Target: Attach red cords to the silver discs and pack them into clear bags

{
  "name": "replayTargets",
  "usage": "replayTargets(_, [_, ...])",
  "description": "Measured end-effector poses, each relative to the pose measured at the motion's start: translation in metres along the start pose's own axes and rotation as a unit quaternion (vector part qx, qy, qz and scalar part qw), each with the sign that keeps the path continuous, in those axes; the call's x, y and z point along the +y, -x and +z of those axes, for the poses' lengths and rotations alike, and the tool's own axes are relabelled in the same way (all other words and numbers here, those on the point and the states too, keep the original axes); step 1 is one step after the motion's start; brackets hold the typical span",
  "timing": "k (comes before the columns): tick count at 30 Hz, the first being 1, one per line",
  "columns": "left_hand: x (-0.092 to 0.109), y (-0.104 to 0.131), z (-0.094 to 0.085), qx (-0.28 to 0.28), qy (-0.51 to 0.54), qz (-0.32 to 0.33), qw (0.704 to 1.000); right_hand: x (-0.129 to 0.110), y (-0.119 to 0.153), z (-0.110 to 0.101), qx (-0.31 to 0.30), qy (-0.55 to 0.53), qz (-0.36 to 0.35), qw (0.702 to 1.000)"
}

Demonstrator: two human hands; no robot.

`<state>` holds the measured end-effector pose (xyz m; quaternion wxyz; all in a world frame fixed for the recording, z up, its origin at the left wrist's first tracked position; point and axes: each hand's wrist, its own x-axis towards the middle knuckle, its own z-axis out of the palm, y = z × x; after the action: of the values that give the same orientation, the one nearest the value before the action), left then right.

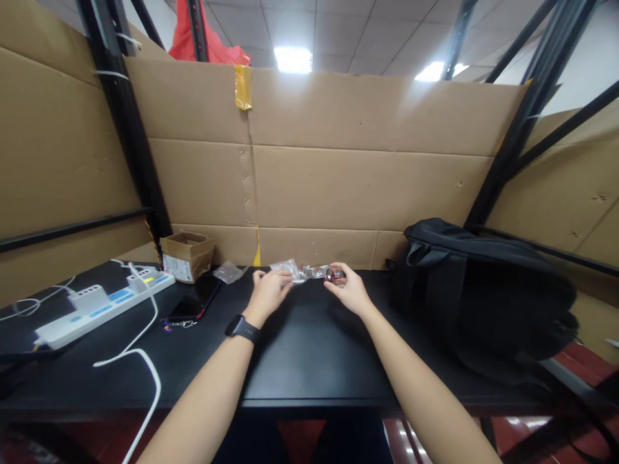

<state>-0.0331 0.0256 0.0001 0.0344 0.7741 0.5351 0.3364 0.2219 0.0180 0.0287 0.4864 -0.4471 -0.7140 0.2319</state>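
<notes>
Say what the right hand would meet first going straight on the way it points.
Likely the clear-wrapped pieces, just to its left. The right hand points forward-left, holding a small dark round item. Depth is unclear; it might pass over them to the cardboard wall.

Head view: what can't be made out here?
Head view: the dark round item in the right hand is too small and partly covered by that hand to identify.
Head view: how the left hand meets the clear packet; the hand itself hides it.
Head view: box label, print too small.
Head view: white cable, cut off by bottom edge.
</notes>
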Motion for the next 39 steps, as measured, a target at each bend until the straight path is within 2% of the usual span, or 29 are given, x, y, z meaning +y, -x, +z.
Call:
replayTargets(3, [0.027,0.006,0.019,-0.106,0.034,0.081,0.990,0.009,-0.001,-0.008,-0.003,0.043,0.003,0.999])
replayTargets(6, [0.038,0.010,0.026,-0.172,0.052,0.099,0.979,0.015,-0.001,-0.015,-0.009,0.068,0.014,0.998])
replayTargets(11, [0.032,0.013,0.021,-0.222,0.080,0.134,0.963,0.018,0.000,-0.019,-0.066,0.120,0.013,0.990])
replayTargets(14, [0.028,0.012,0.020,-0.247,0.058,0.163,0.953,0.017,0.001,-0.019,-0.126,0.171,0.025,0.977])
replayTargets(17, [0.026,0.012,0.023,-0.260,0.030,0.170,0.950,0.016,0.002,-0.020,-0.152,0.221,0.027,0.963])
replayTargets(23, [0.028,0.015,0.025,-0.264,0.033,0.165,0.950,0.006,0.004,-0.024,-0.147,0.268,0.024,0.952])
replayTargets(29, [0.031,0.013,0.024,-0.240,0.050,0.174,0.954,-0.004,0.007,-0.014,-0.176,0.260,-0.001,0.949])
replayTargets(32, [0.034,0.012,0.025,-0.212,0.058,0.159,0.962,-0.004,0.008,-0.009,-0.187,0.285,0.009,0.940])
replayTargets(35, [0.038,0.012,0.029,-0.172,0.064,0.114,0.976,-0.003,0.008,-0.007,-0.192,0.290,0.016,0.937])
replayTargets(39, [0.038,0.012,0.036,-0.128,0.074,0.095,0.984,-0.001,0.008,-0.004,-0.180,0.298,-0.006,0.937])
